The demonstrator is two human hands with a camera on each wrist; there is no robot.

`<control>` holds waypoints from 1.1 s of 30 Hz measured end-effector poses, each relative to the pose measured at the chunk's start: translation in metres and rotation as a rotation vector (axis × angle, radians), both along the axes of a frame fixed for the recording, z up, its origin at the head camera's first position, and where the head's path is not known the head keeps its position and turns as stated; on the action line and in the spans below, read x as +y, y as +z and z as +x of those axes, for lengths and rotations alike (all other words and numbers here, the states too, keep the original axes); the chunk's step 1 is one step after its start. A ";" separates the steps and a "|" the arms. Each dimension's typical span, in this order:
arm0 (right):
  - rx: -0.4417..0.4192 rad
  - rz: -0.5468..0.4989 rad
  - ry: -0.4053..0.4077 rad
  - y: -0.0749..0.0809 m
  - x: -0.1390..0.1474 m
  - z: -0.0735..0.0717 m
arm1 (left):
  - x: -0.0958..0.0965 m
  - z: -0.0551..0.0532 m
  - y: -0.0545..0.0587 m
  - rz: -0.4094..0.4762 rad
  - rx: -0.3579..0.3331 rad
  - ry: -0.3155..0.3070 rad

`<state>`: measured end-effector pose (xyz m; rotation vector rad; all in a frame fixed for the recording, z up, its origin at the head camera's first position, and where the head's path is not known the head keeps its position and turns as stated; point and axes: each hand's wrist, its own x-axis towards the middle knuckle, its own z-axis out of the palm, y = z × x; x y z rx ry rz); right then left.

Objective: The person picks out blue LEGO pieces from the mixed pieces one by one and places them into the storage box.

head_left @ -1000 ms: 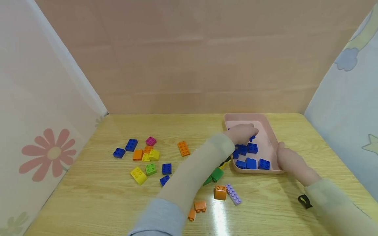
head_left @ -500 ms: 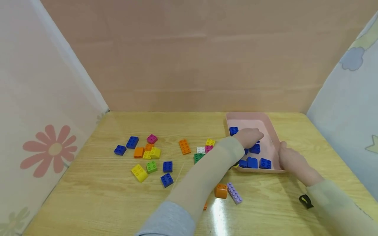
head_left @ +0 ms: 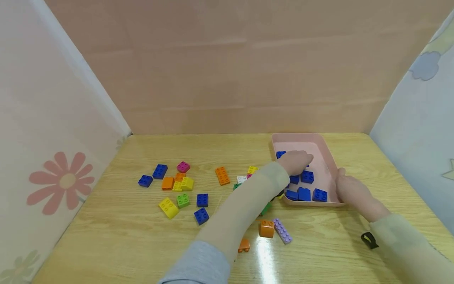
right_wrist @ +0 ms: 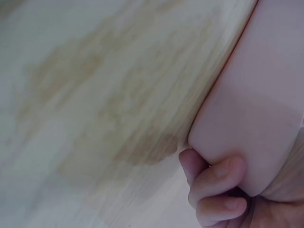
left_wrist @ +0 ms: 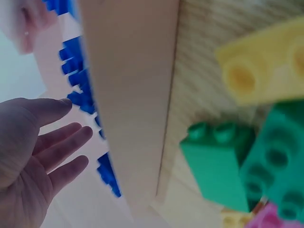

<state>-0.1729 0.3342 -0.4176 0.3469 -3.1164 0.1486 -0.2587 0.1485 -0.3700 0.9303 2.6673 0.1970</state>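
My left hand [head_left: 295,162] is over the pink tray [head_left: 328,157], above the blue bricks inside it. In the left wrist view this hand [left_wrist: 40,147] has loosely extended, spread fingers with nothing between them. Its thumb tip overlaps a blue brick [left_wrist: 81,99] behind the tray wall [left_wrist: 130,95]. My right hand [head_left: 356,195] grips the tray's near right corner. The right wrist view shows its fingers [right_wrist: 221,183] curled against the outside of the pink wall [right_wrist: 251,123]. Several blue bricks [head_left: 320,195] lie in the tray, some hidden by my left hand.
Loose bricks lie left of the tray: a yellow one [head_left: 168,208], a lime one [head_left: 183,200], blue ones [head_left: 202,200] and a long orange one [head_left: 222,176]. Nearer are an orange block [head_left: 267,228] and a lilac brick [head_left: 282,231]. A black strap loop [head_left: 369,240] lies by my right sleeve.
My left hand shifts slightly within the tray area, first rightward, then a little back; a blue brick seen by its fingertips earlier is now mostly covered. My right hand stays on the tray.
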 end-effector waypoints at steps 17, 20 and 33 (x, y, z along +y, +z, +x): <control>-0.101 -0.036 -0.052 0.002 0.009 0.002 | -0.092 0.020 0.040 -0.048 0.383 -0.377; -0.079 -0.030 -0.042 0.001 0.011 0.003 | -0.114 0.029 0.039 -0.053 0.408 -0.387; -0.074 -0.016 -0.064 -0.002 0.013 0.005 | -0.212 0.046 0.030 0.065 0.406 -0.302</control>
